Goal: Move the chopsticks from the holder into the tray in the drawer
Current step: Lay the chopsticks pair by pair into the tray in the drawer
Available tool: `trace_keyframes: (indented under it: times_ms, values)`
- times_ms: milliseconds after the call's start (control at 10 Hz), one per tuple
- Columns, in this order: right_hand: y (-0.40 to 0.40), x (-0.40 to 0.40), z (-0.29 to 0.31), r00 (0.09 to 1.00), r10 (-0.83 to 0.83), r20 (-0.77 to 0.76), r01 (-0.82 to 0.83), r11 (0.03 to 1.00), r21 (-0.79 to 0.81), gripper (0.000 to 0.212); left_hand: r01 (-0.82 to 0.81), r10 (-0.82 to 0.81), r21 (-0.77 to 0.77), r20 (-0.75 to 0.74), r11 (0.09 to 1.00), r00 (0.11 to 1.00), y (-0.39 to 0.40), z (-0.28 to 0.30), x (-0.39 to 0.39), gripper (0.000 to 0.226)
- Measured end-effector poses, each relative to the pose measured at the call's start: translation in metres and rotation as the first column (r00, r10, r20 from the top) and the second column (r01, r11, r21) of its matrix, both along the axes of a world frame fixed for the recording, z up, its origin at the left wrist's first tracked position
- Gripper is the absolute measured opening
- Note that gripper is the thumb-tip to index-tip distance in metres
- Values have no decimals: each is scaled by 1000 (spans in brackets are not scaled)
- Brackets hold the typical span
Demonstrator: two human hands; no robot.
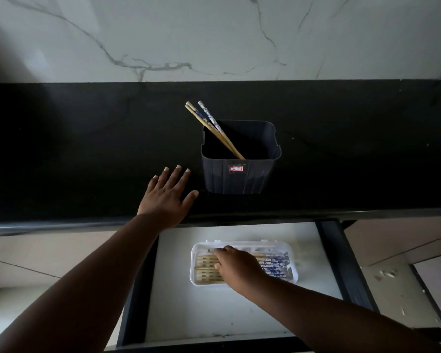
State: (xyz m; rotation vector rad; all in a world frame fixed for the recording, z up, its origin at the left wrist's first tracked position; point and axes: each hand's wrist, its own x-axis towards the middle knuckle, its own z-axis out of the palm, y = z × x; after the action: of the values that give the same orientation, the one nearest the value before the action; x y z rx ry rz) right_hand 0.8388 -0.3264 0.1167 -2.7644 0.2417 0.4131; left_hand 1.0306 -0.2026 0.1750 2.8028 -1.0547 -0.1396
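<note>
A dark square holder point(239, 179) stands on the black counter with three chopsticks point(211, 126) leaning to its back left, their blue-and-white tops sticking out. Below, in the open drawer, a white tray point(196, 250) holds several chopsticks point(275, 266) lying side by side. My right hand point(236, 270) rests palm down on those chopsticks in the tray; whether it grips any is hidden. My left hand point(167, 197) lies flat on the counter just left of the holder, fingers spread, holding nothing.
The drawer point(214, 314) has a white floor and dark side walls, pulled out under the counter's front edge point(316, 212). A marble wall point(214, 34) rises behind the counter. Pale floor tiles with small debris point(387, 276) lie to the right.
</note>
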Motion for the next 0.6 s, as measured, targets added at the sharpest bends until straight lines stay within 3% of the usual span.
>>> trace_keyframes:
  times_ms: [200, 400, 600]
  values:
    - [-23, -9, -5, 996, -73, -50, 71, 996, -53, 38, 2, -2, 7, -1, 1000, 1000, 0, 0, 0, 70]
    - [-48, -17, -12, 956, -204, -211, 174, 973, -152, 29, 7, -7, 8, -3, 1000, 1000, 0, 0, 0, 71]
    - [-40, -17, -21, 957, -144, -251, 125, 988, -89, 26, 4, -4, -13, 13, 1000, 1000, 1, -2, -1, 71]
